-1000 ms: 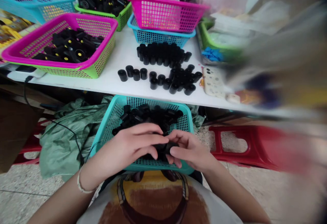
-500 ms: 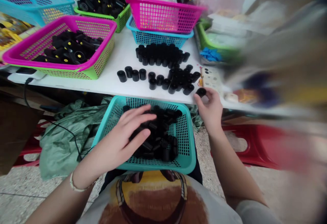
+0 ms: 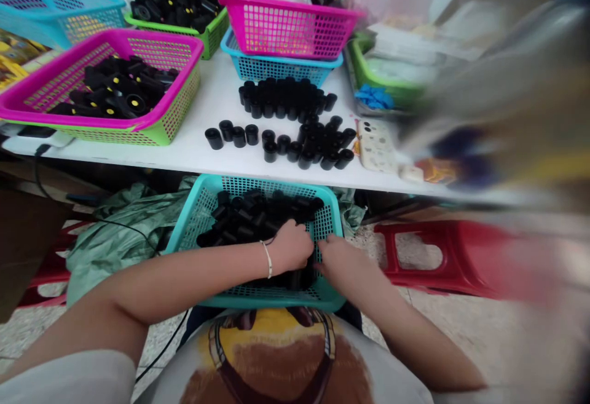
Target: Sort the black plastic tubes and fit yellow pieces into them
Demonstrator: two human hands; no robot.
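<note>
A turquoise basket (image 3: 184, 222) rests on my lap, holding many small black cylinders (image 3: 246, 216). My left hand (image 3: 291, 245) reaches across it, fingers curled down at the basket's right part; whatever they grip is hidden. Close beside it, my right hand (image 3: 343, 262) comes over the basket's right rim, its thumb and fingers apart, with no held piece visible. On the white table in front, black cylinders (image 3: 318, 142) stand upright in a loose cluster. Behind them is a tighter block of the same cylinders (image 3: 283, 98).
A pink basket (image 3: 161, 118) of black parts stands at left, with a green basket (image 3: 214, 32) behind. Another pink basket (image 3: 286, 29) sits in a blue one (image 3: 276, 71). A phone (image 3: 378, 146) lies right of the cylinders. A red stool (image 3: 461, 256) is at right, beside a blurred figure.
My right hand has left a black cylinder standing at the cluster's front right and moved down to the basket. My left hand has moved right across the basket, its fingers now curled.
</note>
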